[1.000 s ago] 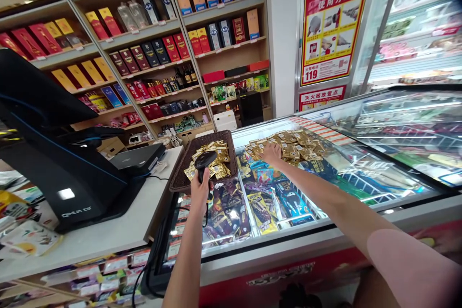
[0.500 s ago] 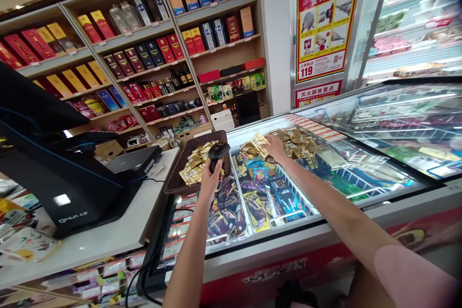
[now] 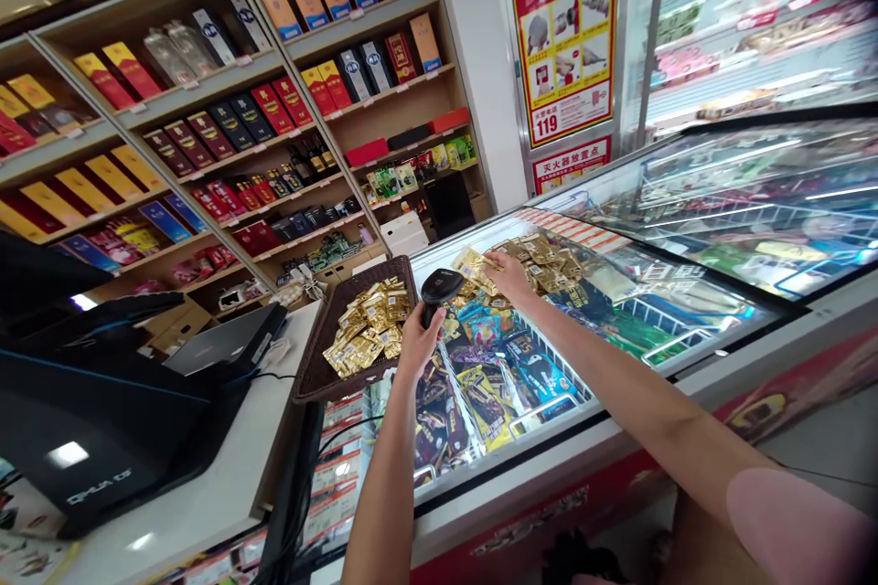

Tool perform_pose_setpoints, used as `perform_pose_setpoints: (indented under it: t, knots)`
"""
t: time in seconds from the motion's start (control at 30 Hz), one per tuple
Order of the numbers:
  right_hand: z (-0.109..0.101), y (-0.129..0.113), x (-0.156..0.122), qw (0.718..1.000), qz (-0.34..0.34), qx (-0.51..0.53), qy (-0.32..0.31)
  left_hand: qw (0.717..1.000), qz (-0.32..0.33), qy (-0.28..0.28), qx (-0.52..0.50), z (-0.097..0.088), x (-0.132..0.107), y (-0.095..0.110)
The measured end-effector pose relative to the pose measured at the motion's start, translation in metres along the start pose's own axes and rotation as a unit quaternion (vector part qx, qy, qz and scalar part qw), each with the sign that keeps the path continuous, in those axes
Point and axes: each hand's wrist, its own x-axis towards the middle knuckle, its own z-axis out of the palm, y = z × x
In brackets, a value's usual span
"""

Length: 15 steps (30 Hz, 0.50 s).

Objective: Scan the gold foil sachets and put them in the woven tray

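My left hand (image 3: 420,340) is wrapped round the handle of a black barcode scanner (image 3: 441,285), whose head points toward my right hand. Pinched in my right hand (image 3: 508,278) is a gold packet (image 3: 473,266) with a pale printed face. A pile of similar gold packets (image 3: 549,260) lies on the freezer's glass top, just beyond and beside that hand. To the left of the scanner, a brown woven basket (image 3: 310,375) holds many more gold packets (image 3: 370,324). The basket rests at the freezer's left end, close to the counter.
Under the glass of the chest freezer (image 3: 521,436) lie wrapped ice creams in wire baskets. A checkout terminal (image 3: 130,420) stands on the white counter (image 3: 206,503) at left. Shelves of boxed bottles (image 3: 253,123) line the back wall, beside a red fire-hydrant poster (image 3: 563,37).
The scanner has moved right, away from above the basket and closer to the packet in my right hand. The view has turned right, so the surroundings appear shifted left.
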Motion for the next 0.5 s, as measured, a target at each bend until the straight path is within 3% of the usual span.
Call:
perform_pose_setpoints:
  t: [0.2, 0.33, 0.5]
  knots:
    - [0.002, -0.019, 0.002, 1.000, 0.000, 0.000, -0.013, 0.999, 0.027, -0.024, -0.004, -0.005, 0.027, 0.011]
    - [0.009, -0.049, 0.023, 0.999, -0.021, -0.006, -0.027, 1.000, 0.030, 0.009, -0.001, -0.015, 0.041, 0.027]
    - [0.017, -0.083, 0.046, 0.999, -0.036, -0.012, -0.038, 0.997, 0.008, 0.071, -0.015, -0.043, 0.046, 0.037]
